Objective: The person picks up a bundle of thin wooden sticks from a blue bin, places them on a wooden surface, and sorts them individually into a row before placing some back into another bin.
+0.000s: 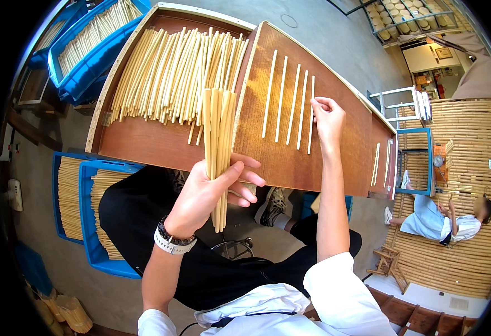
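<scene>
My left hand (pixel 200 193) is wrapped round a bundle of pale bamboo sticks (pixel 218 126), chopstick-like, standing up from my palm with some fingers spread beside it. My right hand (pixel 329 120) pinches a single bamboo stick (pixel 311 137) near its upper part, at the right end of a row. Several more sticks (pixel 282 101) lie spaced apart, roughly parallel, on the brown wooden board (pixel 301 168). Left of the board, a shallow wooden tray (pixel 139 140) holds a thick layer of loose sticks (pixel 167 78), partly behind the bundle.
A few thin sticks (pixel 375 164) lie at the board's right end. Blue crates (pixel 97 246) of sticks stand at lower left, and another blue crate (pixel 72 78) at upper left. At far right a person (pixel 441 224) sits by a bamboo-slat surface (pixel 452 145) and a wooden stool (pixel 390 263).
</scene>
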Available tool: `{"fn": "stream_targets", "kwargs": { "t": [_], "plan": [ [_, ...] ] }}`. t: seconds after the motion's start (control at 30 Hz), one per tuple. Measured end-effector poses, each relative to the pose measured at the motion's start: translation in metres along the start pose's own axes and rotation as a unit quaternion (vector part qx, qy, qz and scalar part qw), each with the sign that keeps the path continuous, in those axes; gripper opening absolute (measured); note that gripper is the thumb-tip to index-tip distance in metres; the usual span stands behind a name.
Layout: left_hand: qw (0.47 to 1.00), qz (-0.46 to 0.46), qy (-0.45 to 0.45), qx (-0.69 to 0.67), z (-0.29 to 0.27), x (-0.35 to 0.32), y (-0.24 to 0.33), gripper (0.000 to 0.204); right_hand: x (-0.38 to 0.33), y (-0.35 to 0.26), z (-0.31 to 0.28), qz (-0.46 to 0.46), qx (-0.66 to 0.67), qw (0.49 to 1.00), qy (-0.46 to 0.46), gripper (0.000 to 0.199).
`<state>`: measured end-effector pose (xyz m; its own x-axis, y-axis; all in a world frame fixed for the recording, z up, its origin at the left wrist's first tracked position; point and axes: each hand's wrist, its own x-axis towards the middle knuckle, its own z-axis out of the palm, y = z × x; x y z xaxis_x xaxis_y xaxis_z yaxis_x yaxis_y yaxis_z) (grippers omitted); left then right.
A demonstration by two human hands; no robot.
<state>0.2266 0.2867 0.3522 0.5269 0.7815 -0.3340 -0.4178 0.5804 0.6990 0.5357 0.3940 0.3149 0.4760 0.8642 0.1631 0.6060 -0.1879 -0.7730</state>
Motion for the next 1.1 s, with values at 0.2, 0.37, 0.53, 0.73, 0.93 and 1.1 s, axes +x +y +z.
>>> {"fn": "stream_targets", "kwargs": {
  "t": [0.2, 0.37, 0.53, 0.73, 0.93, 1.1],
  "plan": [
    [1.0, 0.001, -0.001, 0.003, 0.0, 0.0, 0.0, 0.026, 0.003, 0.008, -0.005, 0.013, -0.028, 1.0, 0.005, 0.018],
    [1.0, 0.003, -0.001, 0.006, -0.001, 0.001, -0.002, 0.026, 0.001, 0.005, -0.006, 0.019, -0.052, 0.998, 0.006, 0.019],
    [1.0, 0.002, 0.0, 0.006, -0.001, 0.001, -0.002, 0.027, 0.003, 0.007, -0.008, 0.012, -0.063, 0.998, 0.012, 0.018],
    [1.0, 0.008, -0.002, 0.008, -0.002, 0.001, -0.002, 0.027, 0.003, 0.012, -0.012, -0.002, -0.05, 0.999, 0.012, 0.019],
    [1.0, 0.006, 0.0, 0.009, -0.002, 0.001, -0.002, 0.027, 0.001, 0.008, -0.015, 0.001, -0.101, 0.995, 0.014, 0.019],
    [1.0, 0.006, -0.001, 0.012, -0.001, 0.001, -0.002, 0.027, 0.007, 0.004, -0.012, 0.025, -0.092, 0.995, 0.008, 0.021]
  ]
}}
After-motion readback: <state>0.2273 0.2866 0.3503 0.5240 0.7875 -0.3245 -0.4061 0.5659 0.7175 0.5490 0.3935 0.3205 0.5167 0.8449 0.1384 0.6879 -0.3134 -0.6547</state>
